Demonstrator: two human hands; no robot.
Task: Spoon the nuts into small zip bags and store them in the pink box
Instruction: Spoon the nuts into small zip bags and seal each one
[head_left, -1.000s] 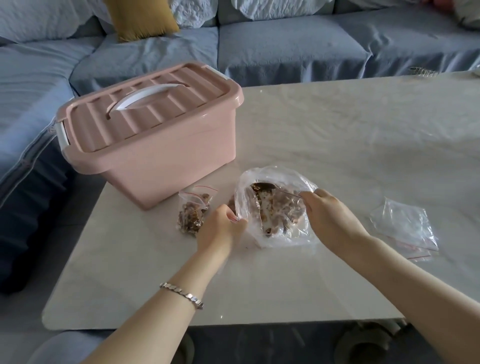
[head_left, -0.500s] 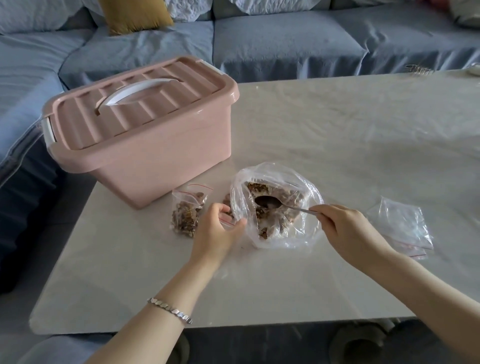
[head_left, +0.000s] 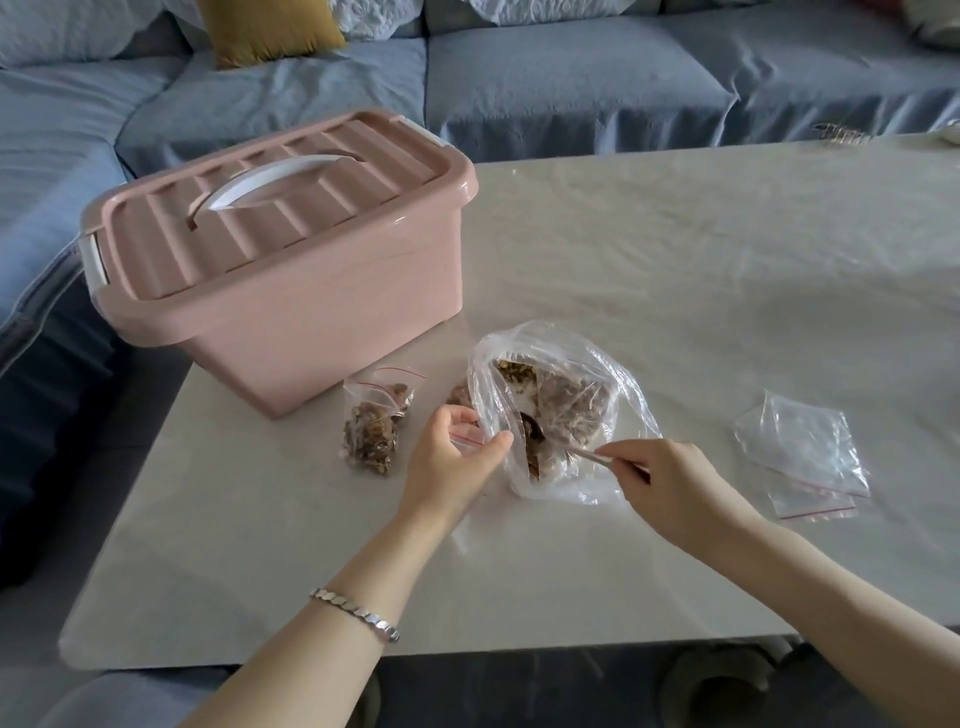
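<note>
At centre frame we see the right hand pinching a metal spoon, its bowl inside the large clear bag of nuts on the pale table. The left hand pinches the red-striped rim of a small zip bag just beside the large bag's mouth. Left of it lies a filled zip bag. The pink box, lid on, stands at upper left; empty zip bags lie at right.
</note>
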